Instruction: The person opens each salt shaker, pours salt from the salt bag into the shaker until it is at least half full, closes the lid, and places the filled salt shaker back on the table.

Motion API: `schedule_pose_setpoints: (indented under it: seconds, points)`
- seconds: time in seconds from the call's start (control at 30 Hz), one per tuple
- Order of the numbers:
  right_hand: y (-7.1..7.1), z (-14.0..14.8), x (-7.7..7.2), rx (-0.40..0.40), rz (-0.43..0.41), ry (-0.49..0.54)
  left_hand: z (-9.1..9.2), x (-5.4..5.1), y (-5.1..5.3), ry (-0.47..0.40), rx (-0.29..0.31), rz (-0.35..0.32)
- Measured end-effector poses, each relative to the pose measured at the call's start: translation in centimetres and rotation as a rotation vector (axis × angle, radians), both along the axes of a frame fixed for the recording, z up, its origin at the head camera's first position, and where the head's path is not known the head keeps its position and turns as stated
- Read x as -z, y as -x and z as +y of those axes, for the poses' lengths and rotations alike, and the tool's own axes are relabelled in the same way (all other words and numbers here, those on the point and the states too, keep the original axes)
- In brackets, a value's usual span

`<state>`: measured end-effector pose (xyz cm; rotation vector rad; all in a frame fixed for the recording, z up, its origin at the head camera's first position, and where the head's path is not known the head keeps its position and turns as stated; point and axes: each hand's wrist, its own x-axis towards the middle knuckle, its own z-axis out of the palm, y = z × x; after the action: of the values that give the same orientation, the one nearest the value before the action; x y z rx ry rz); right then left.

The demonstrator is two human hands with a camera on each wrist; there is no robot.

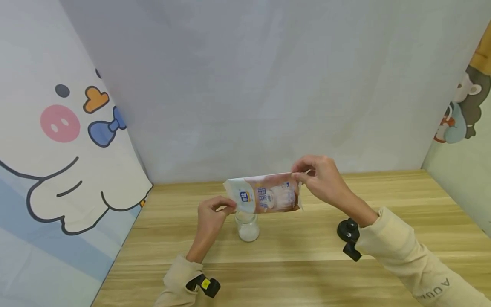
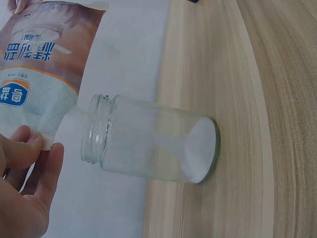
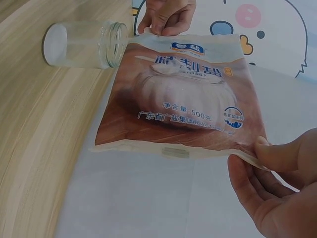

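A printed bag of salt [image 1: 268, 194] is stretched between both hands above the table, tilted down toward its left corner. My left hand [image 1: 215, 215] pinches the bag's lower left edge between thumb and fingers. Up at the opposite end, my right hand [image 1: 322, 181] pinches the upper right corner. Under the bag's left part stands an open glass jar [image 1: 247, 228], upright on the table. White salt [image 2: 200, 151] covers the jar's bottom, and in the left wrist view a faint white stream runs down from the bag's corner into the jar.
On the wooden table [image 1: 291, 264], a round black object with a knob [image 1: 348, 230] lies to the right, beside the right sleeve. A grey-white backdrop [image 1: 268, 106] rises behind the table, with cartoon-printed cloths [image 1: 61, 179] at both sides.
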<state>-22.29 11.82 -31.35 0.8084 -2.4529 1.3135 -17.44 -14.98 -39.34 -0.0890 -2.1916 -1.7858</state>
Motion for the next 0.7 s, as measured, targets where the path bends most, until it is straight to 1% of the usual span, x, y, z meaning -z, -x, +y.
schedule_pose_setpoints:
  seconds: [0.2, 0.4, 0.7]
  points:
    - [-0.01, -0.03, 0.06, 0.002, -0.002, 0.001, 0.02, 0.06, -0.1, 0.001, 0.001, -0.006]
    - [0.05, -0.02, 0.06, 0.003, -0.002, -0.001, 0.08, 0.07, -0.08, 0.0, -0.004, 0.001]
    - [0.04, -0.07, 0.06, 0.001, 0.013, 0.0, 0.06, 0.1, -0.11, -0.007, 0.0, 0.001]
